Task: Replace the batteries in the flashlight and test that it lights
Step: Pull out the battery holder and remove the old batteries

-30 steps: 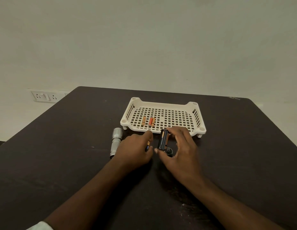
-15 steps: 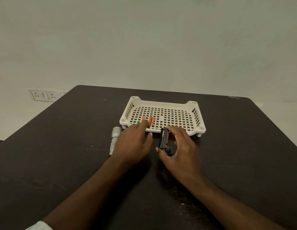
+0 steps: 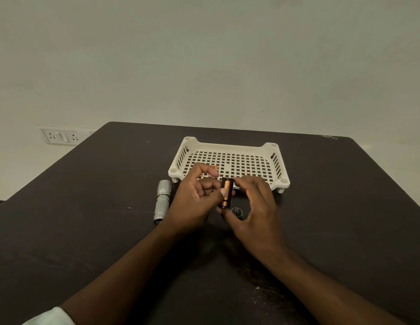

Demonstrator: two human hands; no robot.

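My right hand (image 3: 256, 207) holds a black battery holder (image 3: 229, 184) upright above the table, fingers on its top end and thumb under its bottom end. A copper-coloured battery (image 3: 225, 195) sits in the holder's open side. My left hand (image 3: 192, 200) is next to it with fingers curled, and its thumb tip lies on that battery. The silver flashlight body (image 3: 162, 201) lies on the table left of my left hand. A black tail cap (image 3: 236, 211) rests on the table under the holder. An orange battery end (image 3: 215, 167) shows in the tray beyond my left index finger.
A white perforated tray (image 3: 230, 148) stands just behind my hands on the dark table (image 3: 345, 207). My left hand hides most of the tray's batteries. A wall socket strip (image 3: 61, 136) sits beyond the table's far left edge.
My left hand, holding a small battery one second ago, reached into the tray and has come back to the holder, thumb now on its battery. My right hand lifted the holder slightly.
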